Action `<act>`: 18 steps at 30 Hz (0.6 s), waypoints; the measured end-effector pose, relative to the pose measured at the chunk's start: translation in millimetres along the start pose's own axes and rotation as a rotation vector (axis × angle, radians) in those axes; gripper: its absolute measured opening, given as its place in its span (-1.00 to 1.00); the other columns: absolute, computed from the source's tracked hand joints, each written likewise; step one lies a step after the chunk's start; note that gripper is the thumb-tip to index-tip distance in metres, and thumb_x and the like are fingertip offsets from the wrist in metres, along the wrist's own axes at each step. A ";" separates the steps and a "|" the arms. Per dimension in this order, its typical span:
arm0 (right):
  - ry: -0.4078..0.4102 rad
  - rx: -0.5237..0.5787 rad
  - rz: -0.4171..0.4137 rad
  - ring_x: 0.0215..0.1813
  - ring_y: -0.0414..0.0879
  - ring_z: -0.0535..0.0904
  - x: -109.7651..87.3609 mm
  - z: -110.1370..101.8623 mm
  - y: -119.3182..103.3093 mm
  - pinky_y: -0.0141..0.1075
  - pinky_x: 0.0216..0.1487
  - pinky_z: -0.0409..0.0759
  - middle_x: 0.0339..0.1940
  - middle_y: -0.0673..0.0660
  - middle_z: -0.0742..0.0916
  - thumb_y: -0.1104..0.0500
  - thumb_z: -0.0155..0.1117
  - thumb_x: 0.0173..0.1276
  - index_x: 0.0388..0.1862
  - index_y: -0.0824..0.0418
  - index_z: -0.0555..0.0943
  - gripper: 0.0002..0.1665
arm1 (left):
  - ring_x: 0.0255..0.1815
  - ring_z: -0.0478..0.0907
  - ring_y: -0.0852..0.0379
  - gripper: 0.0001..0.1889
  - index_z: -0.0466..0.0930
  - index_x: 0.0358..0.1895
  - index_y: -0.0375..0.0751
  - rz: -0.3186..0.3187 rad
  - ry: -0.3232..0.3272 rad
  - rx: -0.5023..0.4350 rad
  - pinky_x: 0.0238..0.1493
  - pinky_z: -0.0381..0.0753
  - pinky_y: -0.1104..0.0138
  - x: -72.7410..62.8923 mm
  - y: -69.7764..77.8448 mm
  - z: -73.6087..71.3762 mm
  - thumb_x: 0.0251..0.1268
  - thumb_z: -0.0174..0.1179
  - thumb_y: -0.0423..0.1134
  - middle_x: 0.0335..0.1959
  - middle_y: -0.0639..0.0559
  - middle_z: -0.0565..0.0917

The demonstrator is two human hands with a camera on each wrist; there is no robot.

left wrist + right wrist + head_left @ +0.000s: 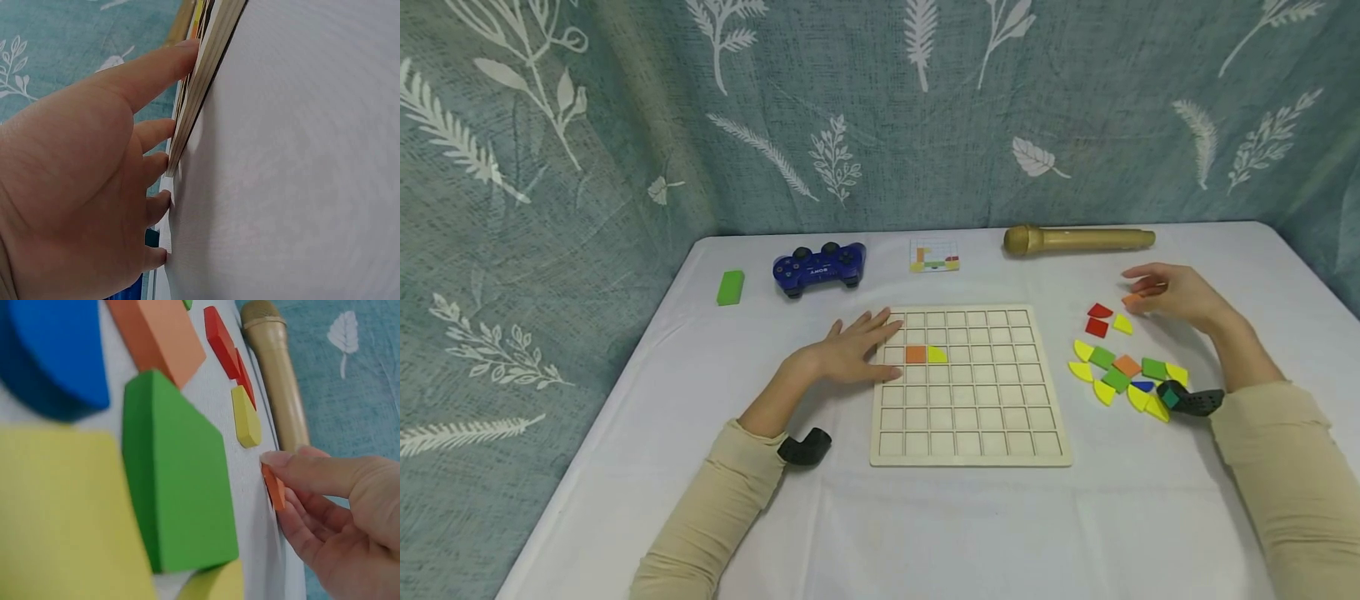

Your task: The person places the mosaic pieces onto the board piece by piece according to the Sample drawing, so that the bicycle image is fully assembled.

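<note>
A square wooden grid board (970, 460) lies on the white table. An orange square tile (916, 355) and a yellow quarter-circle tile (937, 355) sit side by side in its cells. My left hand (853, 350) rests at the board's left edge with fingers spread, the thumb and some fingertips touching it in the left wrist view. Beyond the loose tiles, my right hand (1180, 296) pinches an orange tile (274, 487) between thumb and fingers. Nearest to it are a yellow tile (1122, 323) and two red tiles (1097, 327).
Several yellow, green, orange and blue tiles (1116, 380) lie right of the board. Along the back are a blue game controller (820, 267), a pattern card (934, 256) and a gold microphone (1078, 240). A green block (731, 287) lies at left.
</note>
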State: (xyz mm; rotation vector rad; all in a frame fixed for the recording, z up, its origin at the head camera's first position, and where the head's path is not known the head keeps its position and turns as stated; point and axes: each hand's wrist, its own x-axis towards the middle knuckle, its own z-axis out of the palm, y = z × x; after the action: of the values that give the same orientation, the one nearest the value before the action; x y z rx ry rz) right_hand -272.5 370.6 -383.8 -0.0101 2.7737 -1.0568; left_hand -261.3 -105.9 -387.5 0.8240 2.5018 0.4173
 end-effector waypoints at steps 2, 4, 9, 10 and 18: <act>0.000 -0.003 0.003 0.07 0.29 0.35 -0.9 -0.9 0.2 0.05 0.06 0.38 0.07 0.47 0.47 0.22 0.30 0.32 0.33 0.44 0.31 -0.33 | 0.51 -0.40 -0.07 -0.13 -0.19 0.55 0.01 0.001 0.000 -0.001 0.35 -0.48 -0.16 -0.2 -0.2 0.2 0.34 0.05 0.21 0.55 0.01 -0.29; 0.005 -0.005 0.018 0.05 0.26 0.34 -1.9 -1.9 1.3 0.01 0.02 0.38 0.03 0.43 0.47 0.15 0.32 0.31 0.33 0.42 0.31 -0.30 | 0.51 -0.40 -0.06 -0.13 -0.19 0.55 0.01 0.000 0.001 -0.002 0.35 -0.48 -0.16 -0.3 -0.1 0.2 0.34 0.05 0.21 0.54 0.01 -0.29; 0.011 0.015 0.096 -0.08 0.14 0.39 -4.5 -5.5 7.2 -0.22 -0.17 0.43 -0.08 0.30 0.49 -0.07 0.37 0.25 0.34 0.37 0.33 -0.16 | 0.51 -0.39 -0.07 -0.13 -0.18 0.55 0.01 -0.001 0.004 -0.003 0.35 -0.48 -0.16 -0.9 1.1 0.3 0.33 0.06 0.21 0.55 0.00 -0.28; 0.010 0.022 0.114 -0.11 0.12 0.41 -5.1 -6.7 8.4 -0.26 -0.21 0.44 -0.09 0.28 0.49 -0.12 0.37 0.23 0.34 0.37 0.33 -0.12 | 0.51 -0.39 -0.07 -0.13 -0.18 0.55 0.00 -0.001 0.005 -0.004 0.35 -0.48 -0.16 -1.0 1.4 0.2 0.33 0.06 0.21 0.55 0.00 -0.28; 0.095 0.074 0.194 -0.28 -0.09 0.54 -11.9 -8.1 8.3 -0.50 -0.41 0.48 -0.22 0.13 0.66 -0.19 0.29 0.27 0.25 0.38 0.41 -0.19 | 0.51 -0.39 -0.07 -0.13 -0.18 0.55 -0.01 -0.002 0.004 0.000 0.35 -0.48 -0.16 -1.8 2.1 -0.4 0.34 0.06 0.20 0.54 0.00 -0.28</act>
State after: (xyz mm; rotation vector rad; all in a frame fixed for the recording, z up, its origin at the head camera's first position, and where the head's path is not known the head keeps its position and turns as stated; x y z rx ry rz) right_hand -261.6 382.9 -381.4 0.3200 2.7465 -1.1349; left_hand -259.2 -105.4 -385.7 0.8219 2.5066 0.4185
